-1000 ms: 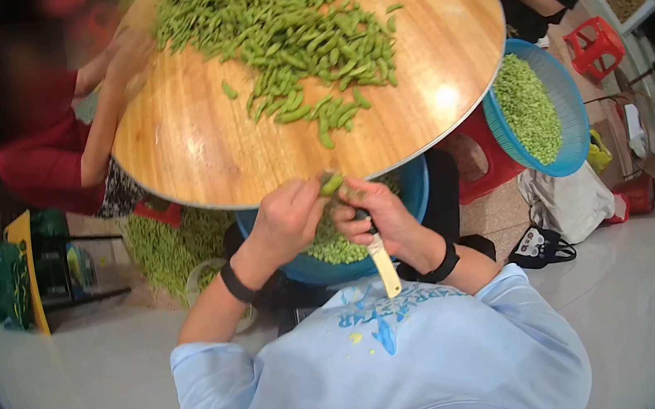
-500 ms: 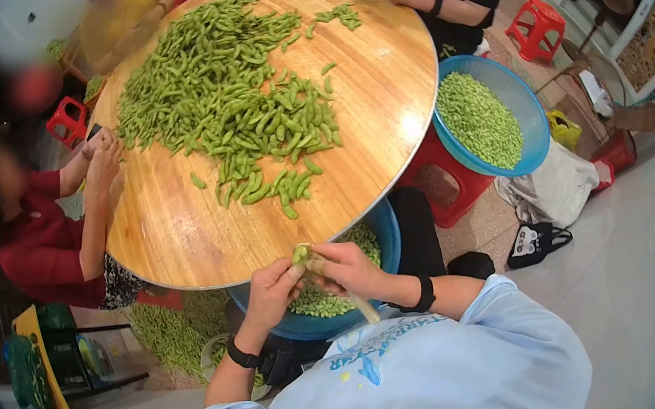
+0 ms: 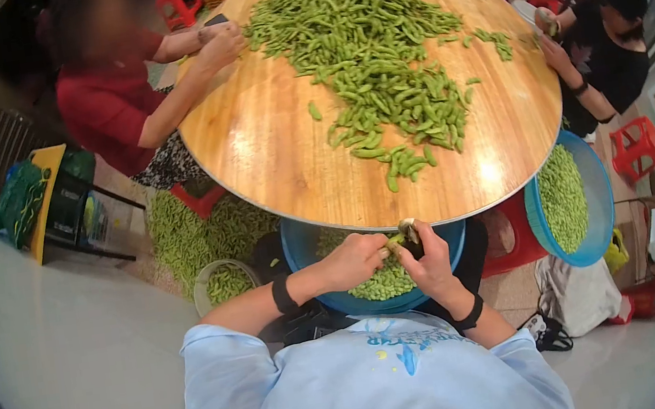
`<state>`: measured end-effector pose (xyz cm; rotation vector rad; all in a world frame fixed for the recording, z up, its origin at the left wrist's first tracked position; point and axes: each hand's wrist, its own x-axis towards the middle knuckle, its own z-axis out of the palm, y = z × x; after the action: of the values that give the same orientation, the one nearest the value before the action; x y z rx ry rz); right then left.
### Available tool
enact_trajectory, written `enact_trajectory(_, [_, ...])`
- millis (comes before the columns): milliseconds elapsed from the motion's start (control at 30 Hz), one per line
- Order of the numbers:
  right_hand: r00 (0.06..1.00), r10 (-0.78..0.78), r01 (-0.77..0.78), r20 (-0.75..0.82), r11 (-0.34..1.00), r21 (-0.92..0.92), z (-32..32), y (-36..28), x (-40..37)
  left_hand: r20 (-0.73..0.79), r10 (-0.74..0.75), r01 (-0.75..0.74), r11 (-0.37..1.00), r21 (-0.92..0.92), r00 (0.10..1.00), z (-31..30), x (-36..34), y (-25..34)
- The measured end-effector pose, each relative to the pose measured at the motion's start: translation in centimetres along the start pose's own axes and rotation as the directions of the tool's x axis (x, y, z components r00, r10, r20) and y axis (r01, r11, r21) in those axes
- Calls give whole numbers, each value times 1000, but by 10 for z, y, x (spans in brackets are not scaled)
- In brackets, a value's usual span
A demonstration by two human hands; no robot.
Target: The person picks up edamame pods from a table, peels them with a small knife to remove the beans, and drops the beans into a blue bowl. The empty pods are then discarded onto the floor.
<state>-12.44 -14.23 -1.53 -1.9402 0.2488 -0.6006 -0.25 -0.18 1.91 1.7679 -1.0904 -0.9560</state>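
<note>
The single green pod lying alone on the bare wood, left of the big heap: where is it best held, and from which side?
Probably pinch the lone pod across its narrow middle, coming down from above: it lies flat on the table, with bare wood along both long sides for the fingertips.

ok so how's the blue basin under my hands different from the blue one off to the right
The near basin sits partly under the table edge, below the left hand and right hand, which pinch a pod; the right basin stands clear beside it. The near basin shows a small patch of beans; the right basin looks filled almost to its rim. Both are round, blue and hold shelled beans.
</note>
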Motion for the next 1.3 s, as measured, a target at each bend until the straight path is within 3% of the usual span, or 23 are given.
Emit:
enact_trajectory(33, [984,-175,176,21,975,-138,0,2,1,-23,57,-55,994,90,998,3,1,-7])
enact_trajectory(67, [983,-182,184,27,974,-135,1,2,2,-38,117,-109,978,181,992,5,1,-11])
enact_trajectory(200, [979,-195,203,60,950,-235,7,1,0,-56,116,-100,967,235,992,7,0,-8])
enact_trajectory(333, [969,-208,239,135,927,-290,5,6,2,-68,95,-77,969,236,993,10,-2,-6])
enact_trajectory(400, [971,-186,221,152,941,-257,3,7,1,5,125,-123,971,203,992,11,-5,-1])
enact_trajectory(533, [973,-192,218,126,946,-240,4,7,5,-78,111,-90,967,239,991,7,-5,-11])
enact_trajectory(600, [970,-222,241,102,939,-247,5,6,7,-38,-20,20,1000,14,999,1,-4,-6])
enact_trajectory(667, [959,-283,269,0,910,-315,4,-2,9,-57,-12,10,999,-40,998,0,-3,-15])
enact_trajectory(733, [967,-255,244,4,921,-302,3,-7,8,-4,-241,231,936,-264,971,-5,-4,-6])
enact_trajectory(800, [978,-142,159,151,982,-105,4,-8,6,4,-267,250,898,-363,964,-4,-5,-8])
enact_trajectory(833, [981,-163,174,105,979,-110,9,-10,8,9,-289,261,850,-457,957,-4,-5,-9])
enact_trajectory(967, [983,-148,161,113,979,-122,10,-8,6,17,-314,278,810,-517,949,2,-4,-15])
enact_trajectory(1067, [971,-131,174,201,962,-212,7,-9,7,-4,-308,257,800,-543,951,3,-3,-17])
enact_trajectory(1200, [952,-171,235,254,939,-251,11,-6,6,34,-357,283,674,-683,934,7,-8,-30])
enact_trajectory(1300, [919,-216,324,329,890,-321,13,-12,2,129,-416,329,455,-828,900,7,-17,-34])
